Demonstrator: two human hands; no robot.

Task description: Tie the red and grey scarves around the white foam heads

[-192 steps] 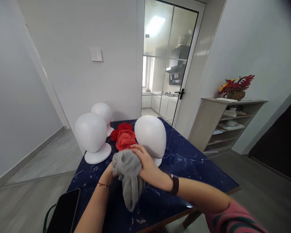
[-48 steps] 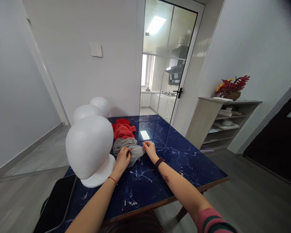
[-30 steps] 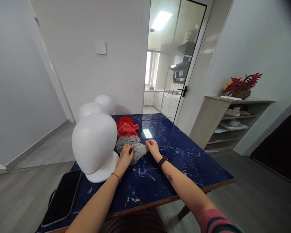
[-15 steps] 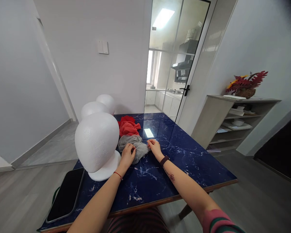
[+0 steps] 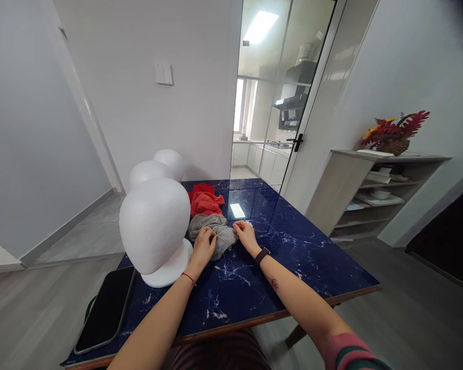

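Note:
A crumpled grey cloth [image 5: 220, 234], thin and sheer, lies on the table between my hands. My left hand [image 5: 204, 246] is curled over its near left side, with the fingers bent onto the fabric. At the cloth's right edge, my right hand [image 5: 246, 235] pinches the fabric between thumb and fingertips. Just left of my left hand stands a white foam head form [image 5: 154, 226] on a round base. Behind the grey cloth is a bunched red cloth [image 5: 205, 200], its far part a darker red.
Two more white foam heads [image 5: 148, 171] stand behind the front one. A black-screened phone or tablet [image 5: 106, 311] lies at the left corner of the dark blue marbled table [image 5: 285, 262]. A glass door [image 5: 270, 103] and a shelf unit [image 5: 343, 190] are beyond.
Both hands stay nearly where they were on the grey cloth. The view has shifted very slightly; nothing else has visibly moved.

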